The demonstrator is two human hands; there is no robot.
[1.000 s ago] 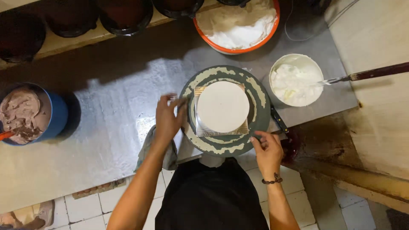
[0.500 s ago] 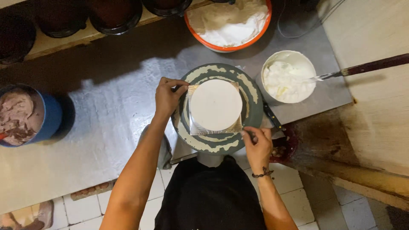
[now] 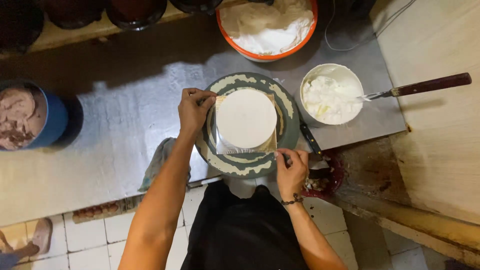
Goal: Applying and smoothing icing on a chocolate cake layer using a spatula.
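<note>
Work in hand, as I judge it: setting the square cake board [image 3: 270, 148] w/ the round white cake [image 3: 246, 118] on the turntable [image 3: 250, 167]. The cake sits in the middle of the turntable, which stands at the front edge of the grey desk [image 3: 115, 135], just before the person's body.

The left hand [image 3: 192, 110] is at approx. 10 o'clock of the turntable, fingers [image 3: 209, 100] curled narrow, touching the board's corner there. The right hand [image 3: 292, 167] is at approx. 5 o'clock, fingers [image 3: 282, 156] pinched close near the opposite corner. I cannot tell whether they grip the board or the turntable rim.

Any further shift, I think, calls for both hands moving together and gently, so the cake does not slide.

The cake is round and flat, so it has no long axis and its top faces up. The board's edges lie nearly parallel to the desk front.

At 2 o'clock is a white bowl of cream [image 3: 330, 95] w/ a brown-handled spatula [image 3: 430, 85]; at 12 an orange bowl [image 3: 270, 25]; at 9, well apart, a blue tub [image 3: 52, 117].
</note>
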